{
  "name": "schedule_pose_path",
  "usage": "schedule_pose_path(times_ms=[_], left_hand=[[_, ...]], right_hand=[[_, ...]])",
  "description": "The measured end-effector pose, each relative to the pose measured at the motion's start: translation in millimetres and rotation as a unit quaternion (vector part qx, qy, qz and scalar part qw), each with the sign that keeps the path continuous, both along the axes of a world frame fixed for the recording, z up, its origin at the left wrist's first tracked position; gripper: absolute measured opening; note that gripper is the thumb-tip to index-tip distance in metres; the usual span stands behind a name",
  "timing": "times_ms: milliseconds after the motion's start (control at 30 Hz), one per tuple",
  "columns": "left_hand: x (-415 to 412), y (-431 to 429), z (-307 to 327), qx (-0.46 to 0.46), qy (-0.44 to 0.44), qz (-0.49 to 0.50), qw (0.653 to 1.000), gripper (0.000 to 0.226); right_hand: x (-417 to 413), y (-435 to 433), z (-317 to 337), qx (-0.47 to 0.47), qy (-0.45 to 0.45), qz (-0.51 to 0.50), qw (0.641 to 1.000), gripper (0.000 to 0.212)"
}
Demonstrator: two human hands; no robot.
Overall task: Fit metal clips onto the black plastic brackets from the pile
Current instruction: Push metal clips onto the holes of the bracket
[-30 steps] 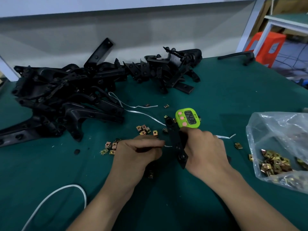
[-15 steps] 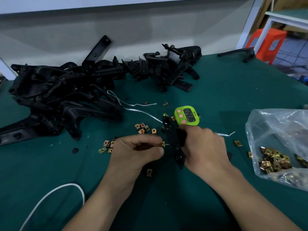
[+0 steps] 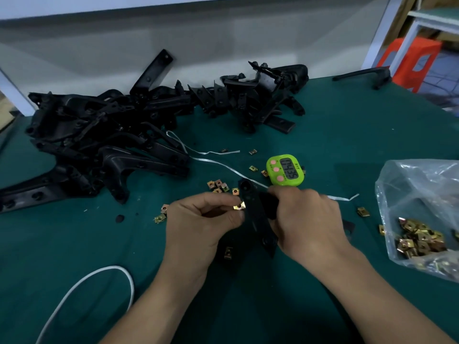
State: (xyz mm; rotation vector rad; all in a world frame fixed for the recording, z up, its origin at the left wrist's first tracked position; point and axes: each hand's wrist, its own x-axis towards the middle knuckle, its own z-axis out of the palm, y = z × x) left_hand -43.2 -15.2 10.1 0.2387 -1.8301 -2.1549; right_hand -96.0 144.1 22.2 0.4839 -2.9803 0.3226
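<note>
Nearly on: clip meeting bracket edge

One metal clip point(image 3: 239, 206) sat pinched in the left hand point(image 3: 206, 227), btwn thumb and forefinger, grip clamped on it. The clip touched the left edge of the black bracket point(image 3: 255, 217) near its upper end. The right hand point(image 3: 308, 224) was wrapped round the bracket's mid-section, grip closed on it, holding it tilted above the bench point(image 3: 347, 135). Whether the clip's mouth was over the edge yet was hard to tell; prob. not. Bracket looked like stiff, light moulded plastic, best held by its thick middle. Clip looked thin, springy and easy to drop; best held by its flat sides w/ the open mouth facing the edge. The pile point(image 3: 99, 135) lay far left; spare clips point(image 3: 218, 186) were scattered near the timer point(image 3: 285, 170).
</note>
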Motion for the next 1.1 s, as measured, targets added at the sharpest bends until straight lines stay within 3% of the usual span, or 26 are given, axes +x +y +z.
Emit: schedule_pose_path(times_ms=[333, 533, 600, 667, 767, 967, 1100], left_hand=[[-0.9, -0.9, 4.2, -0.012, 0.003, 0.039, 0.999, 0.036], [1.4, -2.5, 4.1, -0.076, 0.012, 0.043, 0.996, 0.04], [3.2, -3.3, 5.5, -0.054, 0.013, 0.022, 0.998, 0.033], [3.2, -4.6, 6.7, 0.031, -0.004, -0.02, 0.999, 0.023], [-0.4, -7.5, 5.9, 0.135, -0.066, -0.066, 0.986, 0.031], [-1.8, -8.5, 1.9, 0.154, -0.116, -0.112, 0.975, 0.031], [-0.3, -7.9, 2.3, 0.138, -0.109, -0.119, 0.977, 0.018]], right_hand=[[-0.5, -1.3, 0.9, 0.044, 0.037, -0.005, 0.998, 0.021], [2.0, -3.5, -3.2, 0.056, 0.061, -0.034, 0.996, 0.023], [1.5, -3.0, -4.7, 0.056, 0.053, -0.04, 0.996, 0.024], [0.0, -1.4, -4.9, 0.052, 0.051, -0.04, 0.997, 0.025], [-0.2, -0.9, -4.7, 0.051, 0.053, -0.028, 0.997, 0.024], [5.3, -4.7, -1.1, 0.041, 0.036, 0.019, 0.998, 0.02], [4.7, -3.2, 0.0, 0.037, 0.029, 0.028, 0.998, 0.023]])
